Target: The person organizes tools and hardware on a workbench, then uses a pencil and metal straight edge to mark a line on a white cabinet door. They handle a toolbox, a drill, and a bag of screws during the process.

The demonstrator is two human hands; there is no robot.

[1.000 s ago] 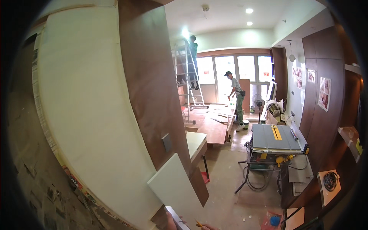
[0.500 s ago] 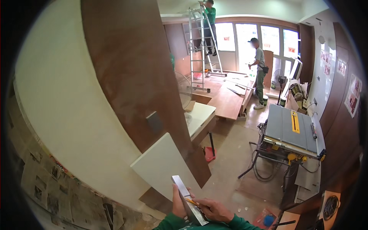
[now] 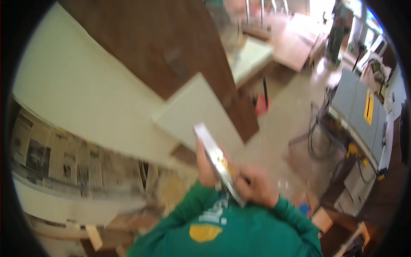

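Note:
Both my hands are raised in front of my chest, in green sleeves. My left hand (image 3: 203, 166) grips a flat silver metal bar (image 3: 212, 150) from the left. It is long and narrow and slants from upper left to lower right. My right hand (image 3: 256, 185) closes on the bar's lower end, and something small and yellow (image 3: 230, 168) shows between the fingers and the bar. The picture is blurred, so I cannot tell what the yellow thing is.
A pale board (image 3: 193, 112) leans against tall brown panels (image 3: 167, 51) and a cream wall panel (image 3: 77, 85). Newspaper sheets (image 3: 64, 160) cover a surface at the left, with wood offcuts (image 3: 95, 237) below. A grey table saw (image 3: 358, 112) stands at the right. Another person (image 3: 340, 25) stands far back.
The view has tipped further down and closer. My hands and the metal bar, at the lower edge half a second ago, now sit higher in the picture.

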